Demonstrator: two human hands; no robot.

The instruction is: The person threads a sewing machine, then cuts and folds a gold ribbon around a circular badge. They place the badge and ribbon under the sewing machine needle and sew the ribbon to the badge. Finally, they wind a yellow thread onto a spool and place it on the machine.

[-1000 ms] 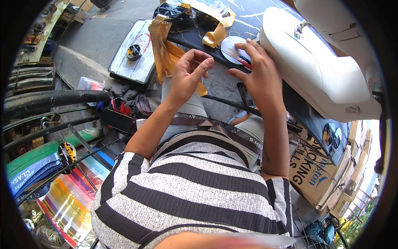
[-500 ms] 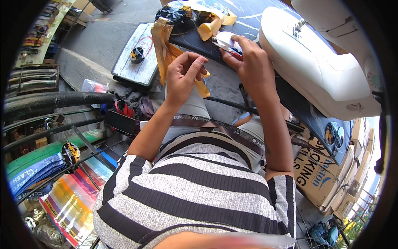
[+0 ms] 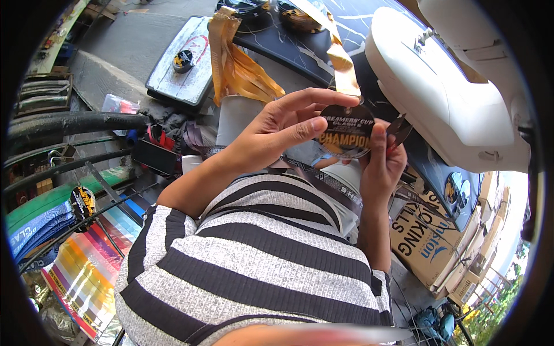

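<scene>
Medal [image 3: 347, 131] drawn in from the table [image 3: 288, 52] edge, its rim clamped between left hand [image 3: 283, 124] and right hand [image 3: 383, 160].

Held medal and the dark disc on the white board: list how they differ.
The held medal is up between the left hand and right hand; the dark disc rests on the white board, untouched.
A gold ribbon meets the held medal's top edge; none shows on the dark disc.
The held medal looks larger in this view than the dark disc.
Both are round and dark with yellow printing.
</scene>
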